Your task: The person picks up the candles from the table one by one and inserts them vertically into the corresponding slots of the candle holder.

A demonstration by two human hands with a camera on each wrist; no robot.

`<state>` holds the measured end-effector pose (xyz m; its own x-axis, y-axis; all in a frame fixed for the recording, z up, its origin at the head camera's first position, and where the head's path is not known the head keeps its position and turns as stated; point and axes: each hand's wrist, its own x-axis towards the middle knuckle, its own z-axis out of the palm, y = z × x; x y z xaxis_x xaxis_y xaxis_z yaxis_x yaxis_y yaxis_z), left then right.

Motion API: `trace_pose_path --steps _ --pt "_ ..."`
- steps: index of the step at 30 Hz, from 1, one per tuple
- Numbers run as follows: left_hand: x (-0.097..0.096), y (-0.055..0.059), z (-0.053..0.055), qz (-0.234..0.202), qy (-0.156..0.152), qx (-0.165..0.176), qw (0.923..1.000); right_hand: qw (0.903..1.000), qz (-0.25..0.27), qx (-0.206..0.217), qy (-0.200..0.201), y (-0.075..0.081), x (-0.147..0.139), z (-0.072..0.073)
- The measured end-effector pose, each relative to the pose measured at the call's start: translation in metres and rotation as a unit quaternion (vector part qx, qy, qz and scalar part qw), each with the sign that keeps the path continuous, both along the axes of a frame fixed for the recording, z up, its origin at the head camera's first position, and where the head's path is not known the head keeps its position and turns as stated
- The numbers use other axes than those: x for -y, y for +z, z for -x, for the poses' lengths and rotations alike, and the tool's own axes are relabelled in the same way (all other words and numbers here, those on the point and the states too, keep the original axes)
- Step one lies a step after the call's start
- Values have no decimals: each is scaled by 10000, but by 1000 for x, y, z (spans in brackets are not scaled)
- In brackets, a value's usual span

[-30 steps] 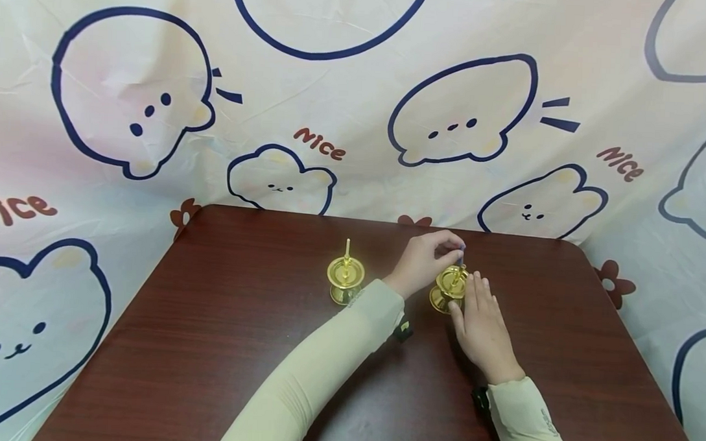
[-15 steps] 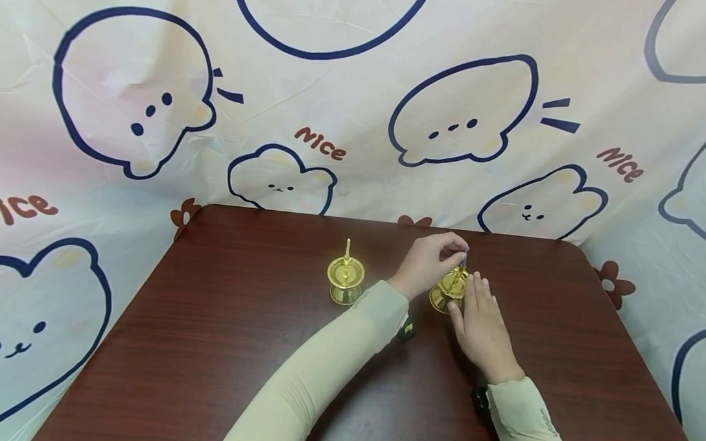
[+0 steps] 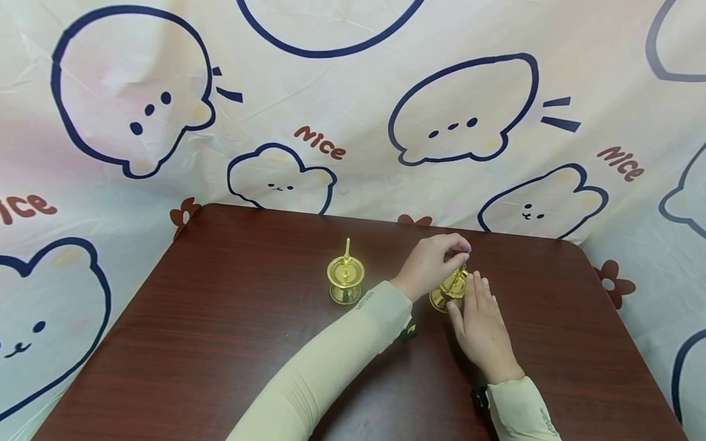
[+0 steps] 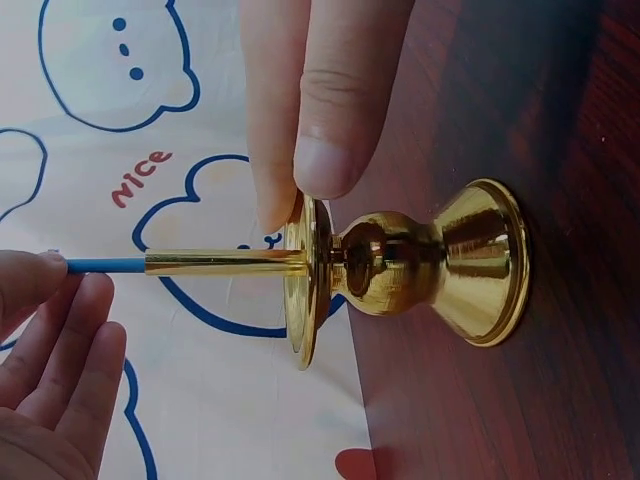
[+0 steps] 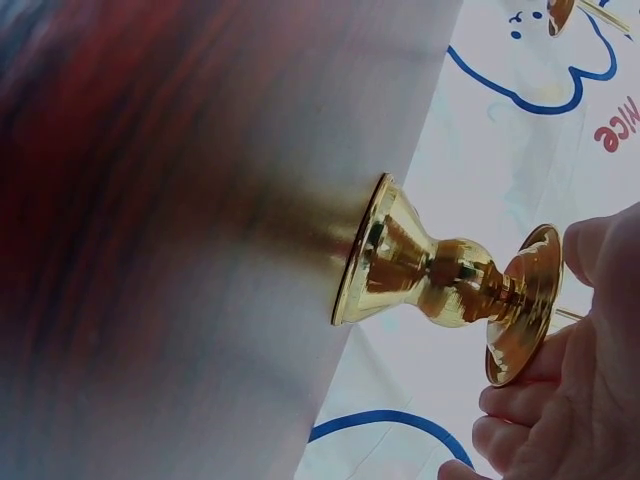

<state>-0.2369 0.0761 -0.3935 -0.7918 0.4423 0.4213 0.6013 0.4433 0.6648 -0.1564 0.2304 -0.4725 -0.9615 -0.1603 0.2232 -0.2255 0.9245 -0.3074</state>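
Note:
Toward the table's right stands a gold candlestick (image 3: 439, 300) with a shallow dish and a flared foot. A slim gold tube (image 4: 225, 262) rises from its dish. My left hand (image 3: 424, 267) pinches a thin blue stick (image 4: 108, 266) between thumb and fingers, and the stick's end meets the tube's top. My right hand (image 3: 488, 335) holds the dish from the near right side, thumb on one part of the rim and fingers on another. The right wrist view has the candlestick's foot (image 5: 375, 255) resting on the table.
A second gold candlestick (image 3: 345, 278) stands upright to the left, a slim stem pointing up from its dish. The dark red-brown table (image 3: 209, 319) has its back edge close to a cartoon-printed cloth (image 3: 363, 104). Each sleeve has a dark wrist device by it.
My left hand has shifted slightly right with the blue stick. Less of the blue shows below its fingers in the head view. The right hand and both candlesticks have kept their places.

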Motion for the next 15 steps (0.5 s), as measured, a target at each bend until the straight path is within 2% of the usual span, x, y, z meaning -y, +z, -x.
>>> trace_pose_path --steps 5,15 --pt "-1 2 0 134 63 -17 9999 10000 -25 67 -13 3 1 0" --pt "-5 4 1 449 177 -145 9987 9999 -2 -101 19 2 0 -1"
